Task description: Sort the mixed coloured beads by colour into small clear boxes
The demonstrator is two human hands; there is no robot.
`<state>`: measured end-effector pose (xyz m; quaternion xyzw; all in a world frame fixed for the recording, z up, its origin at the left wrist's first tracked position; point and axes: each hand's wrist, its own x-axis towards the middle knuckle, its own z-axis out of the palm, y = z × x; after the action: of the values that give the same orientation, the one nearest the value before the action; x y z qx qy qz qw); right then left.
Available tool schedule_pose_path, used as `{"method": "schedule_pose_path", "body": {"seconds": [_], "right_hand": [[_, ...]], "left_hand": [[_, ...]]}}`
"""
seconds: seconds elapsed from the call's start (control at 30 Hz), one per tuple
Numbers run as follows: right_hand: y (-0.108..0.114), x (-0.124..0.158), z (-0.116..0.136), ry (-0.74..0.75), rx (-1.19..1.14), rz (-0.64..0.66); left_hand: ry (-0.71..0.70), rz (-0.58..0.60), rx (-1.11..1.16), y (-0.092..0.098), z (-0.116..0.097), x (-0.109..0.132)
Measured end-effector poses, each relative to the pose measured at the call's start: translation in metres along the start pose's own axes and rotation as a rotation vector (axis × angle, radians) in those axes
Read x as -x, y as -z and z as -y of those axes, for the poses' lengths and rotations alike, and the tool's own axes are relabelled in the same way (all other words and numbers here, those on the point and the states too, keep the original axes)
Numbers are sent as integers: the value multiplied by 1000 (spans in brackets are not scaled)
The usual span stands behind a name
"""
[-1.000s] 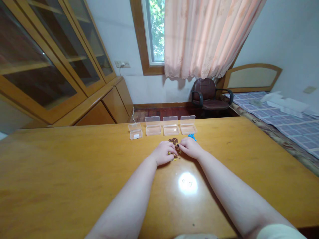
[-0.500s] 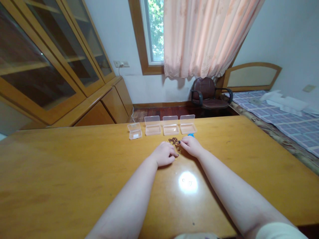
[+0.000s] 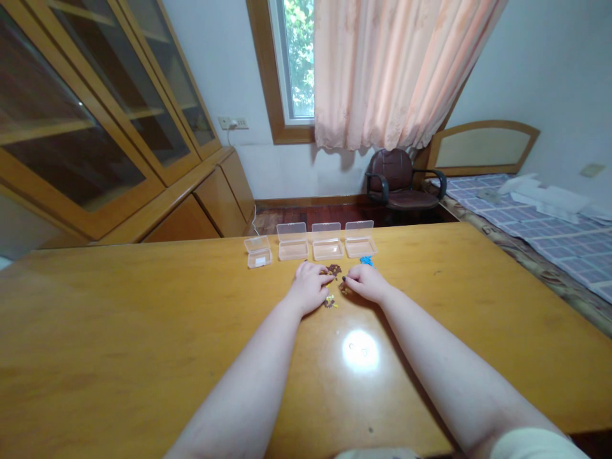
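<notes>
My left hand [image 3: 310,287] rests low over the table, its fingers spread toward a pile of small brown pieces [image 3: 334,270]. Under its palm side lies a mixed cluster of small yellow and brown pieces [image 3: 329,302]. To the right, my right hand [image 3: 367,283] has thumb and fingers drawn together at a few small brownish bits [image 3: 343,288]; whether it grips one is too small to tell. Just beyond its knuckles is a heap of small blue pieces [image 3: 366,261]. The exact kind of these pieces cannot be made out.
Three see-through plastic boxes [image 3: 293,250] with raised lids stand in a row behind the piles. A smaller open box [image 3: 259,259] holding a white slip is at their left. The wooden table [image 3: 119,331] extends widely; a chair [image 3: 404,182] stands beyond it.
My left hand has shifted slightly up and left, uncovering the yellow and brown cluster. My right fingertips have moved a little down, toward the brownish bits; more blue pieces show.
</notes>
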<state>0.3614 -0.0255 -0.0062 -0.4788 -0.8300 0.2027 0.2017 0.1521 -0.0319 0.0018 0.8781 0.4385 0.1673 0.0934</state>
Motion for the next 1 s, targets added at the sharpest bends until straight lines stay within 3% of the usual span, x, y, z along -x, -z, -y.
{"method": "schedule_pose_path", "body": {"seconds": [0.13, 0.3, 0.63, 0.8, 1.0], "right_hand": [[2, 1, 5, 67, -61, 58], [3, 0, 8, 103, -25, 1], [3, -2, 10, 42, 59, 26], [2, -1, 12, 146, 21, 37], [0, 0, 29, 336, 92, 28]], "left_hand": [[73, -54, 15, -2, 3, -2], [188, -138, 28, -3, 12, -4], [183, -98, 111, -14, 22, -8], [166, -91, 131, -17, 26, -9], [246, -93, 108, -13, 26, -7]]}}
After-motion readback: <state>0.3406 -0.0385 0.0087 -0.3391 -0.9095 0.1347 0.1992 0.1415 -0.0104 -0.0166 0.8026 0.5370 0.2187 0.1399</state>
